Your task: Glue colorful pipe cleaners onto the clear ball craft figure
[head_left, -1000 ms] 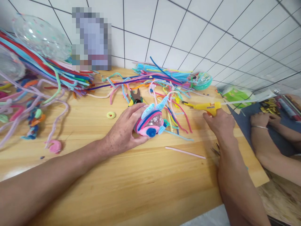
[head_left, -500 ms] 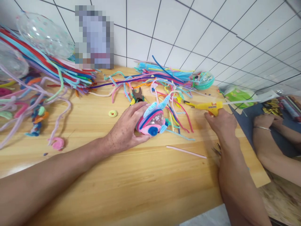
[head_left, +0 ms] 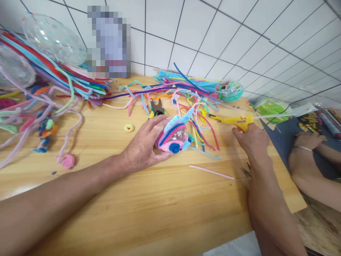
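My left hand (head_left: pixel 145 144) is wrapped round a pipe-cleaner ornament (head_left: pixel 173 137), a clear glittery ball banded in pink and dark blue, with light blue horn-like pieces on top and a blue disc on its near side. At the right, my right hand (head_left: pixel 252 142) grips a yellow glue gun (head_left: pixel 241 122) by its handle. A long whitish glue stick (head_left: pixel 274 116) sticks out of its back, and its nozzle faces left, apart from the ornament. Pliers (head_left: pixel 157 108) lie just behind my left hand. A pale pink pipe cleaner (head_left: pixel 211 172) lies in front of the ornament.
Bundled pipe cleaners (head_left: pixel 87 87) and clear balloons (head_left: pixel 53 39) fill the back left. Light blue pipe cleaners (head_left: pixel 191 80) lie along the tiled wall (head_left: pixel 160 39). A pink coil (head_left: pixel 68 161) and yellow coil (head_left: pixel 129 127) rest on the table. Another person's hands (head_left: pixel 309 142) are at the right.
The view has shifted very slightly. Both hands keep their grip and hardly move; the other person's hand at the right has moved a little.
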Available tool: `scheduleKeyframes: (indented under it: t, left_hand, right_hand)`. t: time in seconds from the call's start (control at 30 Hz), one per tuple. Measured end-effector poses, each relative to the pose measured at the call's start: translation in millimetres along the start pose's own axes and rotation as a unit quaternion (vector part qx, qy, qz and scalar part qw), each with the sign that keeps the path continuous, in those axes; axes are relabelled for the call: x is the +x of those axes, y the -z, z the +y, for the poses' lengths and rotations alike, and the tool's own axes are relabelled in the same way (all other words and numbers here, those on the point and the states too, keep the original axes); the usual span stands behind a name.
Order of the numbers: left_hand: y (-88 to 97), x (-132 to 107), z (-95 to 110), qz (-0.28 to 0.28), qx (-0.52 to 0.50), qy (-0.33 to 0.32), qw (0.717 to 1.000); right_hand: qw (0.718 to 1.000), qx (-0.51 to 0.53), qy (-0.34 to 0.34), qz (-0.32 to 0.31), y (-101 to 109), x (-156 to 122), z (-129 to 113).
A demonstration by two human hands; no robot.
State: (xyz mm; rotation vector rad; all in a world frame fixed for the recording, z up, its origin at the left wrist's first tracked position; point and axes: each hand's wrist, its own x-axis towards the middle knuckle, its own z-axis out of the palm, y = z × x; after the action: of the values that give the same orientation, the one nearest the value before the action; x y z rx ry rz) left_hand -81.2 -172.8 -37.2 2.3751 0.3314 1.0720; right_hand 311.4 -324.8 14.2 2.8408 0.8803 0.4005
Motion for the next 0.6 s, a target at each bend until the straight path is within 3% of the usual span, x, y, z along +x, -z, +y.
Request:
scheduleKeyframes:
  t: [0.33, 0.6]
  left_hand:
    - [-1.5, -0.9, -0.7, 0.001, -0.002, -0.002, 1.000]
    - [-4.0, -1.8, -1.4, 0.012, -0.002, 0.000, 1.000]
  right_hand:
    - [1.000, 0.000, 0.004, 0.003, 0.1, -0.6, -0.5]
    - [1.000, -0.007, -0.007, -0.028, 8.7, -3.2, -5.0]
